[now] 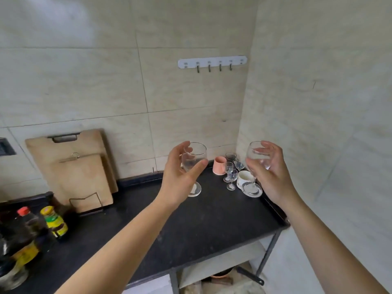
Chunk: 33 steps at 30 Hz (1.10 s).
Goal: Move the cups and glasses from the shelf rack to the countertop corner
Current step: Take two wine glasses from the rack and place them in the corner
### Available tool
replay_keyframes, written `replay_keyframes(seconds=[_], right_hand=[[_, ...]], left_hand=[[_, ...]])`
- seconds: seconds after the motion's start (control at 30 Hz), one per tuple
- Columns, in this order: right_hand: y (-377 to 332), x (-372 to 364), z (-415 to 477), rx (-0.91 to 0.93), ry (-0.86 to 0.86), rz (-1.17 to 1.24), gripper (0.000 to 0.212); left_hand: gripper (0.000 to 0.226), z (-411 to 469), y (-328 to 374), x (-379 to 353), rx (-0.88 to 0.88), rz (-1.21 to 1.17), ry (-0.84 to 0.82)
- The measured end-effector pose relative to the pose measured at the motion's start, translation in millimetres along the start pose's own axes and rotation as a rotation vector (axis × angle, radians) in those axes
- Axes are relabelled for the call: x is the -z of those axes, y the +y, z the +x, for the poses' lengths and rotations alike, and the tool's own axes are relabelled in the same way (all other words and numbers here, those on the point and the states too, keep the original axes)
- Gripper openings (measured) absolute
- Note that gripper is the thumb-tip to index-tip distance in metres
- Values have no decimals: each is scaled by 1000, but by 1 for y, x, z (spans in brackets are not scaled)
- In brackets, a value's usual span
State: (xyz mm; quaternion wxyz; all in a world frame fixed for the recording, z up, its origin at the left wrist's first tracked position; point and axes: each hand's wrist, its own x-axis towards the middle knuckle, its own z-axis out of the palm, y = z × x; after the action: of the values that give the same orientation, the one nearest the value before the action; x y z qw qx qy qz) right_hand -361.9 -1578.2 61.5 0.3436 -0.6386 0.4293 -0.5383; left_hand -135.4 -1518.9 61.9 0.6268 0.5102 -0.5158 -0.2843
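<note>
A stemmed wine glass (194,158) is held upright in the left hand (180,177), fingers and thumb curled round its bowl. A second wine glass (257,158) is gripped likewise by the right hand (273,172), and both are over the black countertop (212,219) near its far right corner (whether their feet touch it cannot be told). In that corner, where beige tiled walls (84,81) meet, a pink cup (219,165), small stemmed glasses (231,177) and a white mug (245,178) are grouped; wooden cutting boards (74,166) are leaned on the back wall, a hook rail (212,62) is mounted above, and sauce bottles (54,221) are stood at the left.

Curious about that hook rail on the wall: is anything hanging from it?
No, the white hook rail is bare; nothing hangs from it.
</note>
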Motion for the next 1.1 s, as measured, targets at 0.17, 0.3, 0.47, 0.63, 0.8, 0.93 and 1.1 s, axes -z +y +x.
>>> replay_keyframes(seconds=[0.17,0.3,0.47,0.63,0.8,0.93,1.1], right_hand=[[67,0,77,-69,4,-45,64],[120,-11,142,-18,-74,-49,44],[197,-25,236,-40,-138,-123,22],[273,-61,306,-165,-306,-220,52],[330,-107,332,-249,-399,-244,58],[377,-152,345,-273,-434,-298,38],[440,-205,351,-369,-511,-358,61]], left_hand=[[60,81,-59,-38,58,50,-61],[57,139,-118,-73,144,129,-52],[55,209,-182,-105,282,254,-2],[53,264,-232,-108,339,347,55],[62,298,-297,-99,461,440,68],[66,318,-355,-93,564,503,48],[51,341,-425,-89,622,525,-7]])
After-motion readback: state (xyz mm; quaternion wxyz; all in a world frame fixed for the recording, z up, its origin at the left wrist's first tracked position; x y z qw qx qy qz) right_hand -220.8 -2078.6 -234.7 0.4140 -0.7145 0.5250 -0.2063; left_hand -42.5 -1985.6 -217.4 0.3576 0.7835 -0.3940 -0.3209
